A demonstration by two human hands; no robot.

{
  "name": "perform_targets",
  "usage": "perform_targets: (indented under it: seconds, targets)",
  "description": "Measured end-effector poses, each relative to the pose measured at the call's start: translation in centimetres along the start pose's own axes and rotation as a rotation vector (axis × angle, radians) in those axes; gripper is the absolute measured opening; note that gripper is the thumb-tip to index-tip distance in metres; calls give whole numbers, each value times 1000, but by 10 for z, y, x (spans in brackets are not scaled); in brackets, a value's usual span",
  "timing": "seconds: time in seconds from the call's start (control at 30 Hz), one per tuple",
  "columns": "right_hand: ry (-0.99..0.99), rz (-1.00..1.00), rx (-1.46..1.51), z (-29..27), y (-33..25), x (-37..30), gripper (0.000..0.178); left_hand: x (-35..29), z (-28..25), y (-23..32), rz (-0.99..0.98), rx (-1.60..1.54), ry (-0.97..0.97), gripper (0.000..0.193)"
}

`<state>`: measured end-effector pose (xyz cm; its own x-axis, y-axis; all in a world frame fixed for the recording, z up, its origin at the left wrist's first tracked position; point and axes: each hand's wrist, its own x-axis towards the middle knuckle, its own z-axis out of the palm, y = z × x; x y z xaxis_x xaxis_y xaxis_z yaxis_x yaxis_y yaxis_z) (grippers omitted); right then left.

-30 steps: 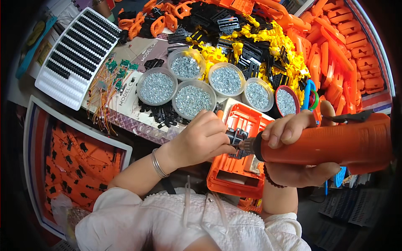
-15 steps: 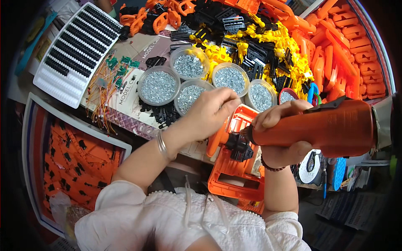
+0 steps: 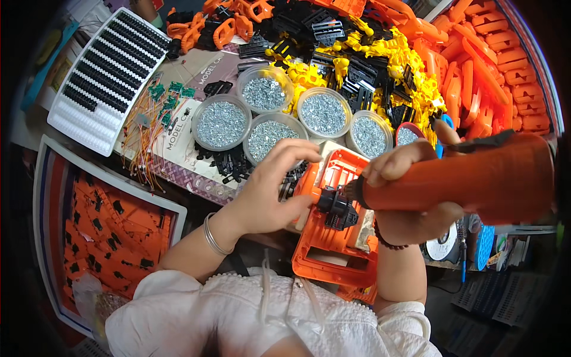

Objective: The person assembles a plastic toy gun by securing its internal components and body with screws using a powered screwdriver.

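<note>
My right hand is wrapped round a large orange power screwdriver, which lies nearly level with its dark nose pointing left. That nose is at a black mechanism set in an orange plastic housing; the bit's tip cannot be made out. My left hand is at the housing's left side, thumb and fingers apart, with the thumb tip close to the black mechanism. Beyond the housing stand clear round tubs of small silver screws, among them a middle tub and a near tub.
Yellow parts and black parts are heaped at the back. Orange mouldings fill a crate at far right. A white tray with black pieces and wired green boards lie left. Below them stands a bin of orange parts.
My left hand has drawn back left from the far end of the housing, and its fingers have spread. The screwdriver has shifted slightly right, and a right-hand finger has lifted.
</note>
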<state>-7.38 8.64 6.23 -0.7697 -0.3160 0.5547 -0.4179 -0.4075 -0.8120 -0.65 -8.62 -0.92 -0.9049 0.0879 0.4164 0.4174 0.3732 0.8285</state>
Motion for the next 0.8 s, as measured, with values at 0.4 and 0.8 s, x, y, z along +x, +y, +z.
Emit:
perform_targets:
  seconds: [0.4, 0.8]
  targets:
    - [65, -47, -33, 8, 29, 9, 89, -17, 12, -13, -159, -484, 63, 45]
    - [-107, -98, 181, 7, -8, 17, 92, 9, 3, 6, 89, 190, 142, 9]
